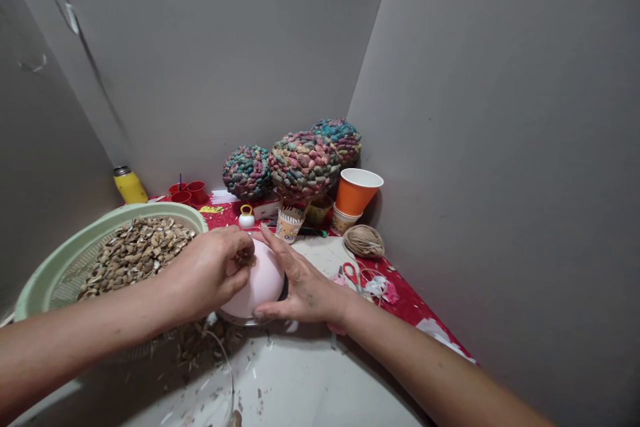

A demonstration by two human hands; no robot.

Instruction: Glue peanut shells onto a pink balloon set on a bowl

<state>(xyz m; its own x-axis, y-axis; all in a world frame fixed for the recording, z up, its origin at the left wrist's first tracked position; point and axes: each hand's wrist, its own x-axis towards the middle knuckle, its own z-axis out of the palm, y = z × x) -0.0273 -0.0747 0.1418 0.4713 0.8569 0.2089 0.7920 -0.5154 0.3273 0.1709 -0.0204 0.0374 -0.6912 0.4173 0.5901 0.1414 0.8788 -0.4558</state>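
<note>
Head view, one moment. Pink ball (261, 280) sits on the surface (310, 387) about midway along its width, on a low dark base that is mostly hidden.

Left hand (210, 273): lies against the ball's upper left side. Its grip is narrow, thumb and forefinger pinched on a small brown shell piece (246, 257) held at the top of the ball. Whether the piece touches the ball itself cannot be told.

Right hand (303, 287): flat against the ball's right side, fingers spread and extended, thumb low near the base. Grip wide, pressed to the ball rather than closed around it. The ball thus lies between the two hands, touching both.

Left edge of the surface: pale green basket (45, 273) filled with brown shells (135, 250); loose shell scraps (200, 347) lie on the surface just below it, beside the ball.

Far corner: three shell-covered balls (300, 163) painted in mixed colours, standing on cups; an orange paper cup (356, 192) stacked on another; a ball of twine (364, 240) just in front of it. Red-handled scissors (353, 275) lie near the right hand, towards the right edge.

Far left: yellow bottle (129, 185), small red cups (189, 192), and a small white bottle with yellow ring (246, 216).
</note>
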